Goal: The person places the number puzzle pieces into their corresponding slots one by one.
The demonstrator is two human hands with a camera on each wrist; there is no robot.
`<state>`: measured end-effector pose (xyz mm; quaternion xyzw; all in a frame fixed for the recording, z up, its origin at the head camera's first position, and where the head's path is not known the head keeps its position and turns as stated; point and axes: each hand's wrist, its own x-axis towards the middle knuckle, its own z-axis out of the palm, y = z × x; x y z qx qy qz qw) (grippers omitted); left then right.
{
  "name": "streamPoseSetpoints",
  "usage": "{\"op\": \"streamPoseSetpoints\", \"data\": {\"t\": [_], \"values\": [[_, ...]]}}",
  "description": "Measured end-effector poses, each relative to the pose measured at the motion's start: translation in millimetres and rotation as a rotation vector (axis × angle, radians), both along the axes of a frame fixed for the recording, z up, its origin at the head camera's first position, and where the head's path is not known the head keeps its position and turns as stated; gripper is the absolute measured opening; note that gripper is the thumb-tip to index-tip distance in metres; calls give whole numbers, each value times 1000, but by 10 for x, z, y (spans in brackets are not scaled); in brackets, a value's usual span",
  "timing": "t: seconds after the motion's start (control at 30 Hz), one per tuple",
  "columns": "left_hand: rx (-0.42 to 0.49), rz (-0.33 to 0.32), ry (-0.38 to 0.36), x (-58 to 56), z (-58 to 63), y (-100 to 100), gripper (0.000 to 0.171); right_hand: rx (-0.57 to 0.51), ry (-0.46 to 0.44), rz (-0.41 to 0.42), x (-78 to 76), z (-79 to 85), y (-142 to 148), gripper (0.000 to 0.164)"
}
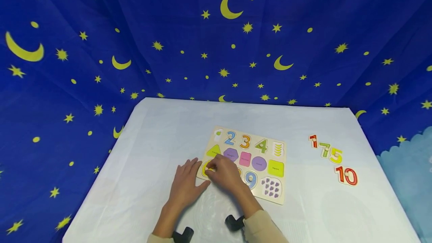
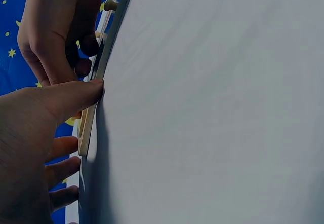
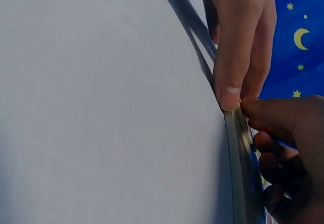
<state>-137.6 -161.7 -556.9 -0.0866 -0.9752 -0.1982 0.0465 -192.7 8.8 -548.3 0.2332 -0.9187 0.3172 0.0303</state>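
Observation:
Near the front of the table lies a wooden number-and-shape puzzle board point(image 1: 253, 140), with knobbed number pieces such as the blue 2 point(image 1: 230, 138), orange 3 point(image 1: 245, 141), green 4 point(image 1: 261, 146) and blue 9 point(image 1: 250, 179) in it. At its lower left corner my right hand point(image 1: 225, 171) pinches a yellow number piece point(image 1: 204, 171), partly hidden by the fingers. My left hand point(image 1: 185, 185) rests against that same corner, fingers extended. In the left wrist view its thumb point(image 2: 81, 95) presses the board's edge point(image 2: 87, 133).
Right of the board lie loose pieces: a red 1 point(image 1: 313, 141), a green 7 point(image 1: 325, 149), a yellow 5 point(image 1: 335, 155) and a red 10 point(image 1: 346, 176). A white cloth covers the table point(image 1: 162, 130). Blue star-and-moon fabric point(image 1: 189, 29) hangs behind.

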Motion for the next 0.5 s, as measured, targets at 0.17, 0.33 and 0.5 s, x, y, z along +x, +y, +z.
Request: {"op": "streamPoseSetpoints", "data": {"t": [0.17,0.33,0.5], "values": [[-6,1,-11,2,4,10,74,4,-6,-8,-3,-4,-22,15],[-6,5,-16,4,7,14,74,20,-9,-12,-3,10,-29,16],[-4,1,-9,0,2,12,74,28,-2,-11,6,11,-27,16]]}}
